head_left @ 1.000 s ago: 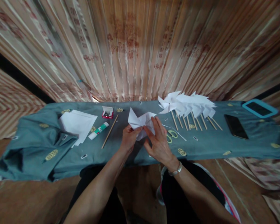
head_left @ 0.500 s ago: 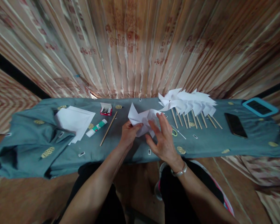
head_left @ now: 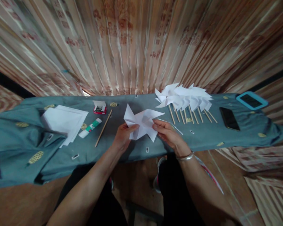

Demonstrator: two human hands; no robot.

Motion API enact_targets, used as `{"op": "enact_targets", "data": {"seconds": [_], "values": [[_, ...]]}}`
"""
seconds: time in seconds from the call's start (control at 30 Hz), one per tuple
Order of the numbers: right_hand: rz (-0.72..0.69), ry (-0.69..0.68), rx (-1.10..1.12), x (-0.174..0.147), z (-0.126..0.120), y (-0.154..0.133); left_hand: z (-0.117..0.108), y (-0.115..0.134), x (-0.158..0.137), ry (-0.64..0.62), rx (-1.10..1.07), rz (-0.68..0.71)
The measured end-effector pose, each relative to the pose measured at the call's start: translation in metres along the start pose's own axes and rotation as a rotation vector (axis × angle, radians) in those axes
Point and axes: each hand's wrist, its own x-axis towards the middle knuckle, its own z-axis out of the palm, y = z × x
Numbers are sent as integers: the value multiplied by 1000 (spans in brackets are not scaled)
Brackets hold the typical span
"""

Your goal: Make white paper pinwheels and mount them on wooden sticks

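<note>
Between my hands is a white paper pinwheel [head_left: 143, 121] with its pointed blades spread and no stick visible on it. My left hand [head_left: 123, 134] pinches its left side, thumb on top. On the right side, my right hand [head_left: 168, 133] grips the paper between thumb and fingers. A wooden stick [head_left: 103, 128] lies to the left of my left hand, beside a green and white glue stick [head_left: 90, 128]. Past them sits a small open red box [head_left: 99, 107] of small metal pieces. A thin white strip [head_left: 173, 124] shows behind my right hand.
White paper sheets [head_left: 63, 121] are stacked at the left. Several finished pinwheels [head_left: 186, 97] on sticks overlap in a row at the back right. Farther right lie a dark phone [head_left: 229, 118] and a blue-framed device [head_left: 252, 99]. A green cloth [head_left: 122, 154] covers the narrow table; a curtain [head_left: 122, 47] hangs behind.
My right hand has gone from spread fingers over the paper to gripping its right edge. The pinwheel's blades now show more fully. The camera view has shifted slightly.
</note>
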Motion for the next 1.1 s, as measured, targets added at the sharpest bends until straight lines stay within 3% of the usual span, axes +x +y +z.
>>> {"op": "enact_targets", "data": {"seconds": [0.17, 0.43, 0.93, 1.1], "values": [[-40, 104, -4, 5, 17, 13, 1, -6, -3, 28, 36, 89], [-169, 292, -134, 16, 18, 27, 4, -14, -1, 84, 83, 180], [-245, 290, -154, 17, 22, 29, 8, -9, -4, 109, 89, 163], [-158, 200, -28, 14, 22, 23, 5, -5, -2, 106, 82, 195]]}}
